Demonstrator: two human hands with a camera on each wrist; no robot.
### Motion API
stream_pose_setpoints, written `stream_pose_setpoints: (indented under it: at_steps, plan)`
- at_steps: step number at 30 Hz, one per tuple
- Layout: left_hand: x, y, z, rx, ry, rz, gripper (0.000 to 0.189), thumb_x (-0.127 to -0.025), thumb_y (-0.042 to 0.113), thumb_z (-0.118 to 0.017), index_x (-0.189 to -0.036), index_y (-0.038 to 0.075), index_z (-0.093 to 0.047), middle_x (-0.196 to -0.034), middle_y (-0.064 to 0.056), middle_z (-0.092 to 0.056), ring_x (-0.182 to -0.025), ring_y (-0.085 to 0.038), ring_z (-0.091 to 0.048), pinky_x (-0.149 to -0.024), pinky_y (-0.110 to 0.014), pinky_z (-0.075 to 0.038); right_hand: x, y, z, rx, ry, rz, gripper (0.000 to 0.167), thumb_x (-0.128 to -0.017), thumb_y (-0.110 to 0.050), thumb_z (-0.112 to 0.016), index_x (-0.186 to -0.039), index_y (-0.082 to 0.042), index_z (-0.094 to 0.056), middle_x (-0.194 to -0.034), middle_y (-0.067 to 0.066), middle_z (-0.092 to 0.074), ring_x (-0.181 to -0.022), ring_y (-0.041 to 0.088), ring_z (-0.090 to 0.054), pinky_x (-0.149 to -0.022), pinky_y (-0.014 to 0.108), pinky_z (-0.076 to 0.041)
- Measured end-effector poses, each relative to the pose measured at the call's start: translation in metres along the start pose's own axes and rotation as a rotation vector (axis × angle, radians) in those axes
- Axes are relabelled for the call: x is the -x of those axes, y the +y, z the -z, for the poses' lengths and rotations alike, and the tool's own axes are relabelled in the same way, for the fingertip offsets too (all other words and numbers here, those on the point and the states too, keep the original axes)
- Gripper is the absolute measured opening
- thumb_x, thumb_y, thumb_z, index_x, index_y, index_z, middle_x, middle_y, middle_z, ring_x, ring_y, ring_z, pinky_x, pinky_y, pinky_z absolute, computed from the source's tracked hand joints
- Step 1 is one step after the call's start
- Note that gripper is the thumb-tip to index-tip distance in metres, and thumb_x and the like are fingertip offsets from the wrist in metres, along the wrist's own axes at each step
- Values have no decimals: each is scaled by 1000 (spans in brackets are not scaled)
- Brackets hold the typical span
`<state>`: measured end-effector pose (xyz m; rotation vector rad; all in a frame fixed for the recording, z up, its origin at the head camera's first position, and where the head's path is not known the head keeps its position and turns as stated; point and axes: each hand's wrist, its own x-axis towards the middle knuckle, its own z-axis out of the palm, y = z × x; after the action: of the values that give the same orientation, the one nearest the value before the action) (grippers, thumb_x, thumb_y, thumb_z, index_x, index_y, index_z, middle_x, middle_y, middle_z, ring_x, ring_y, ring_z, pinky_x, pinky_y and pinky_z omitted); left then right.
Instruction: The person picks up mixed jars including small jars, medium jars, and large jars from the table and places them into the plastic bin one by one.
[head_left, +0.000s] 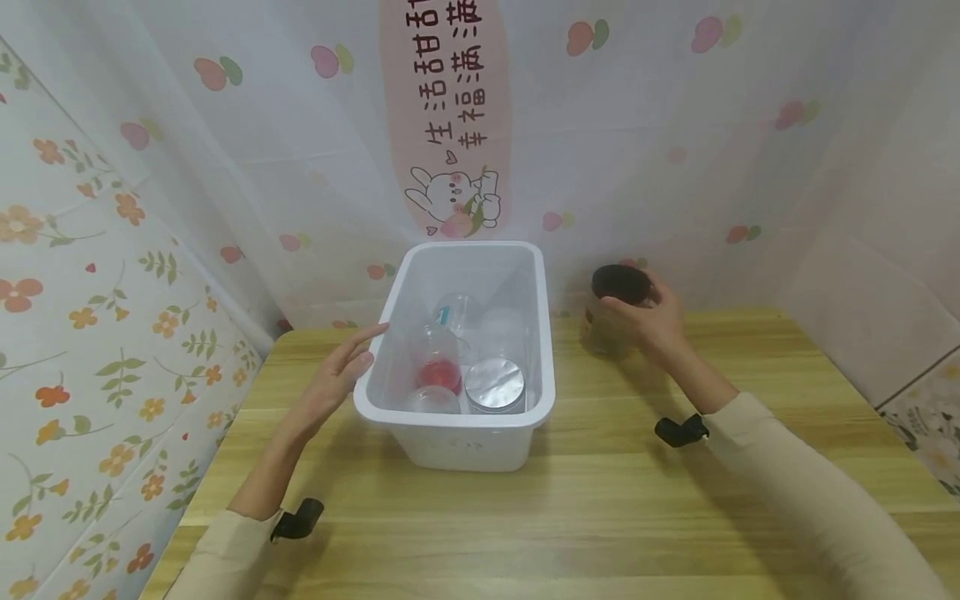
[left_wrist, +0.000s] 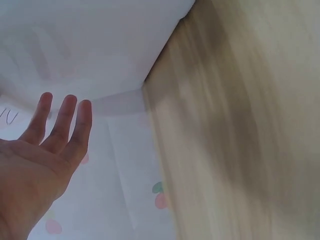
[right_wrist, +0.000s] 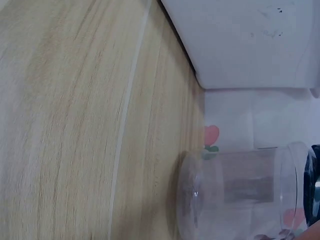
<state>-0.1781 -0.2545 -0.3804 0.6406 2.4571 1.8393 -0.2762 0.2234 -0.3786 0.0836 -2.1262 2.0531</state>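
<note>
My right hand [head_left: 658, 327] grips a clear jar [right_wrist: 235, 187] around its black lid [head_left: 621, 284], to the right of a white plastic bin [head_left: 468, 446]. The jar is upright, its base at or just over the table. At the bin's left rim is my left hand [head_left: 330, 385], its fingers extended and nothing held; one fingertip reaches the rim. Inside the bin are several clear containers: one with a silver lid [head_left: 495, 383], one showing red [head_left: 439, 377] at its end, and one with a blue-green label [head_left: 444, 315].
The bin stands on a wood-grain table [head_left: 480, 533], close to a white curtain [head_left: 315, 192] with printed fruit and lettering. A flowered cloth [head_left: 112, 358] hangs along the left side. Black camera mounts [head_left: 681, 431] sit at both wrists.
</note>
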Motion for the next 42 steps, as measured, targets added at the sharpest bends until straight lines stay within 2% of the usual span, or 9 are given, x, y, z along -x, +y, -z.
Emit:
stream_pose_setpoints:
  at_steps: [3, 8, 13, 18, 25, 33, 36, 42]
  plan:
    - [0, 4, 6, -9, -24, 2, 45, -109, 14, -46, -153, 7, -43, -149, -21, -47, -121, -20, -58, -89, -34, -52, 0, 1, 3, 31, -20, 11, 76, -84, -7, -85, -151, -8, -49, -142, 19, -47, -119, 30, -51, -79, 20, -51]
    - [-2, 10, 11, -24, -27, 12, 45, -108, 15, -51, -152, 7, -47, -150, -17, -47, -122, -22, -58, -90, -34, -52, -5, 8, 10, 99, -50, 57, 73, -86, -13, -84, -152, -15, -50, -145, 16, -50, -124, 30, -51, -84, 20, -49]
    - [-2, 10, 12, -22, -26, 26, 46, -108, 16, -52, -152, 7, -47, -151, -17, -47, -124, -25, -56, -91, -34, -51, -4, 6, 12, 119, -76, 65, 75, -85, -14, -85, -152, -22, -51, -148, 12, -50, -125, 31, -52, -85, 21, -49]
    - [-1, 8, 10, -23, -17, 31, 46, -108, 17, -51, -153, 9, -46, -148, -19, -49, -127, -30, -54, -91, -34, -51, -1, 0, 13, 163, -108, 80, 77, -85, -14, -85, -153, -21, -49, -149, 10, -49, -123, 30, -53, -84, 22, -50]
    - [1, 7, 8, -33, 0, 51, 47, -108, 21, -51, -153, 11, -46, -150, -16, -48, -129, -35, -52, -92, -35, -51, 3, -8, 13, 258, -139, 115, 78, -85, -14, -86, -153, -22, -49, -147, 8, -51, -120, 29, -53, -88, 34, -46]
    - [1, 6, 5, -19, -2, 67, 47, -109, 23, -49, -155, 13, -43, -149, -17, -49, -126, -33, -54, -91, -37, -51, 8, -19, 14, 309, -165, 122, 78, -83, -16, -88, -151, -22, -51, -142, 8, -55, -116, 30, -54, -88, 37, -46]
    - [2, 6, 4, -7, 0, 70, 48, -109, 22, -48, -155, 11, -42, -149, -19, -48, -124, -28, -56, -89, -35, -52, 9, -21, 14, 319, -173, 113, 78, -83, -19, -88, -151, -24, -51, -143, 7, -54, -120, 32, -53, -89, 41, -45]
    - [2, 6, 3, 5, 3, 67, 47, -110, 21, -48, -155, 10, -42, -149, -20, -47, -121, -19, -58, -88, -33, -52, 10, -25, 13, 324, -186, 128, 78, -83, -19, -88, -151, -24, -51, -144, 7, -53, -119, 32, -55, -83, 27, -49]
